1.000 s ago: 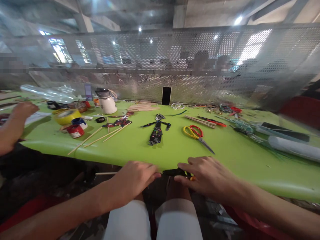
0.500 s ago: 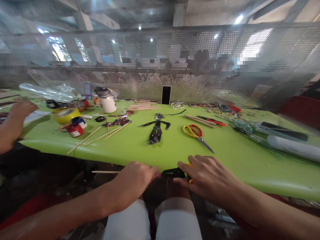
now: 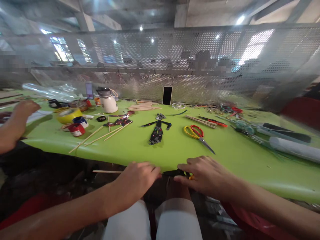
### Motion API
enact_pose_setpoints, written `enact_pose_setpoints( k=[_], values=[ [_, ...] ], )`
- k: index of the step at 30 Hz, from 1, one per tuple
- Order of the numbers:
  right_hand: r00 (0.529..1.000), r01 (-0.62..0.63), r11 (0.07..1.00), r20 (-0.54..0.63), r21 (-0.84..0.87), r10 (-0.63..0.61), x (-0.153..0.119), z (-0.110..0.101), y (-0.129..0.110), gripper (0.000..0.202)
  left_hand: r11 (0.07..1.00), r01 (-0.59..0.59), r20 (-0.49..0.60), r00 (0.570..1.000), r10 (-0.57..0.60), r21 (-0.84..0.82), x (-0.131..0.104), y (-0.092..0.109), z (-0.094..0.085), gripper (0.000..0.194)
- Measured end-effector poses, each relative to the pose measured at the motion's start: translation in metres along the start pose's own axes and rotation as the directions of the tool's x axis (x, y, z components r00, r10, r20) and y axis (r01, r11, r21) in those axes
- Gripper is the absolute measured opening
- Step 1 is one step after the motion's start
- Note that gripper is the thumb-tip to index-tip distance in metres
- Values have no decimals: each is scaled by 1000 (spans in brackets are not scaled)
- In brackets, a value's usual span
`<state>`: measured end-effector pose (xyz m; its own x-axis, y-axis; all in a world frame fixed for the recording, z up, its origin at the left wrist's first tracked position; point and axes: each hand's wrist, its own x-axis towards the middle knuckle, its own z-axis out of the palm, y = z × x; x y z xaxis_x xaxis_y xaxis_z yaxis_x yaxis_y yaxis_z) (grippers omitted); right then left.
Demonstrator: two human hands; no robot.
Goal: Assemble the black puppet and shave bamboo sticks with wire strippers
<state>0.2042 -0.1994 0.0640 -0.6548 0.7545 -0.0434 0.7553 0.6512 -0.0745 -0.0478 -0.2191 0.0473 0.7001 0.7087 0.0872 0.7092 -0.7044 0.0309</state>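
My left hand is closed around a thin wooden stick, whose pale length sticks out to the left below the table edge. Closed on the orange-yellow handles of black wire strippers is my right hand. The strippers' dark jaws point left and reach my left fingertips; whether they touch the stick is hidden by those fingers. Ahead on the green table lies a jointed black figure, flat, arms spread. Scissors with red and yellow handles rest to its right.
Wooden sticks, a reddish figure, paint pots, yellow tape and a white jug stand left. A phone leans against the mesh. Bundled sticks and a white roll lie right. Another person's hand is far left.
The strippers' jaws have turned, so their flat perforated side shows less now. Both my hands stay nearly in place. The whole view has shifted slightly.
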Motion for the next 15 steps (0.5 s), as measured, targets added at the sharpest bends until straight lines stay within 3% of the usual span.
enact_pose_setpoints(
  k=[2,5,7,9,12,15],
  values=[
    [994,7,985,-108,-175,-26,-4,6,-3,47,943,119,155,985,-73,-310,4,-9,-4,29],
    [965,52,932,-222,-359,-139,-9,8,-8,48,649,291,427,902,59,-703,10,-25,-5,51],
    [944,76,894,-256,-442,-207,-10,6,-11,46,450,358,475,862,178,-818,12,-34,0,54],
    [932,87,871,-270,-483,-243,-10,3,-11,44,353,352,434,881,190,-867,13,-38,6,53],
    [940,96,886,-252,-453,-230,-7,1,-9,43,392,291,372,916,149,-873,12,-36,11,51],
    [963,94,924,-201,-371,-179,-5,4,-4,45,584,194,290,954,75,-788,9,-30,9,43]
  ],
)
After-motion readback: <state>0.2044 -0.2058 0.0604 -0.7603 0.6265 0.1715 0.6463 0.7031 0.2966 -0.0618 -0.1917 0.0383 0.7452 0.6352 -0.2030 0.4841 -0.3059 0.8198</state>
